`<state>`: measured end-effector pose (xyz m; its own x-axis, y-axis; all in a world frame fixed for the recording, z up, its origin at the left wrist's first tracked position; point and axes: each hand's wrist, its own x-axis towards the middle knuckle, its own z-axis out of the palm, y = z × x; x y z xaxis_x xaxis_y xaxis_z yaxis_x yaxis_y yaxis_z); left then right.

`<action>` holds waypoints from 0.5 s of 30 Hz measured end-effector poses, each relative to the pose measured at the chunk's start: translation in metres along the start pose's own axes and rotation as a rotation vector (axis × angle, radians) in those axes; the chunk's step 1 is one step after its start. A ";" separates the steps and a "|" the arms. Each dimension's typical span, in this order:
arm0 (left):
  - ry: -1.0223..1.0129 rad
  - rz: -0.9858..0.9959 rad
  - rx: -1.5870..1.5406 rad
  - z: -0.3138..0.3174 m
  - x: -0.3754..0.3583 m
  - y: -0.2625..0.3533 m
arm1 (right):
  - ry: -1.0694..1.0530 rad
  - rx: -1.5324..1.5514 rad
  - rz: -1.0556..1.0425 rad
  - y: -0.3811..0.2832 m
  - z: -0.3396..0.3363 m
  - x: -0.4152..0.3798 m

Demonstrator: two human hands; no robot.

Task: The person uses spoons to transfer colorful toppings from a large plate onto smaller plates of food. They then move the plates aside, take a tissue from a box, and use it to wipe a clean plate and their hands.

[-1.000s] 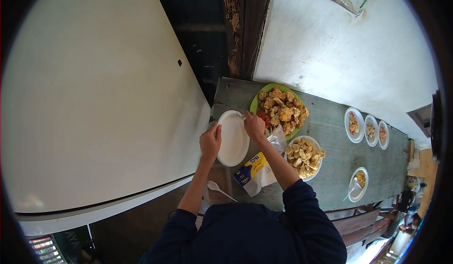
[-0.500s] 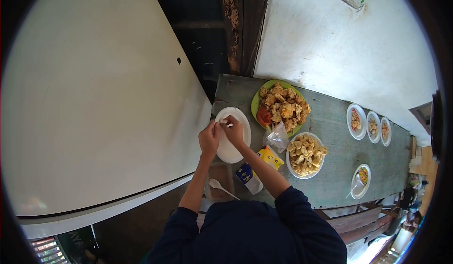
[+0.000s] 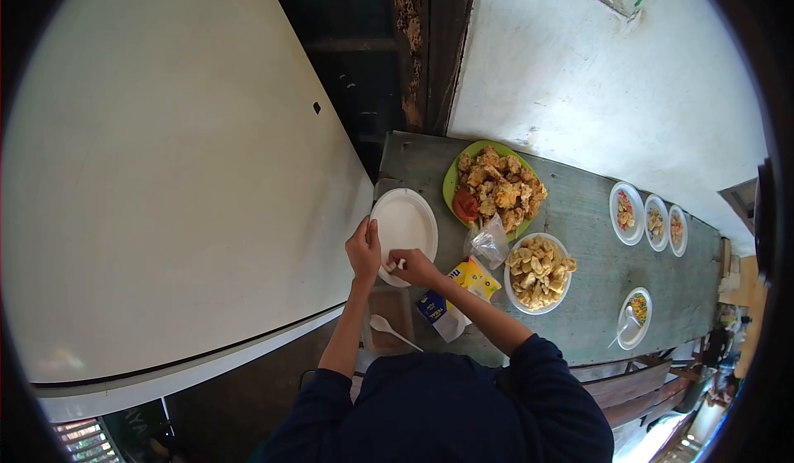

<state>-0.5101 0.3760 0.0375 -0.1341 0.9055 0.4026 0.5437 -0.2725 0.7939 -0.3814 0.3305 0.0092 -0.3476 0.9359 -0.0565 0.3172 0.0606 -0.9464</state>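
An oval white plate [image 3: 407, 219] with a bare inside sits at the table's near-left end. At its left rim is my left hand [image 3: 362, 252], closed on the edge with the thumb upward. My right hand [image 3: 416, 269] is over the plate's lower part, its fingers pinched around a small white wad [image 3: 395, 266] that looks like tissue; most of it is hidden. Just right of that hand lies a yellow and blue tissue pack [image 3: 471, 279]. Below the plate, a white spoon [image 3: 389, 329] rests on a clear plastic container [image 3: 385, 302].
A green plate [image 3: 450, 183] holds fried pieces and a red sauce bag. Beside it are a crumpled clear bag [image 3: 490, 241] and a white plate of pale fried food [image 3: 539, 273]. Several small white food plates [image 3: 626, 236] stand farther right. A large white panel [image 3: 190, 174] borders the left.
My hands have moved apart. The right went down to the plate's lower part with the white wad, while the left shifted slightly down along the plate's left rim.
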 end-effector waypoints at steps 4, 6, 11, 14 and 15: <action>-0.047 -0.086 0.013 -0.003 -0.001 0.005 | 0.061 -0.082 0.131 0.031 -0.028 0.007; -0.045 -0.062 -0.004 -0.003 0.001 0.010 | 0.371 0.001 0.224 0.031 -0.040 0.028; -0.108 -0.113 0.036 0.005 -0.007 0.008 | 0.587 0.196 0.250 0.019 -0.031 0.070; -0.095 -0.063 0.004 0.007 -0.003 0.005 | 0.607 0.156 0.075 -0.002 -0.011 0.066; -0.092 -0.069 0.008 0.005 -0.001 0.005 | 0.600 0.157 0.077 -0.014 -0.007 0.060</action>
<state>-0.5029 0.3755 0.0384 -0.0945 0.9482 0.3033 0.5427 -0.2064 0.8142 -0.4004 0.3881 0.0212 0.2418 0.9701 0.0189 0.1719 -0.0236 -0.9848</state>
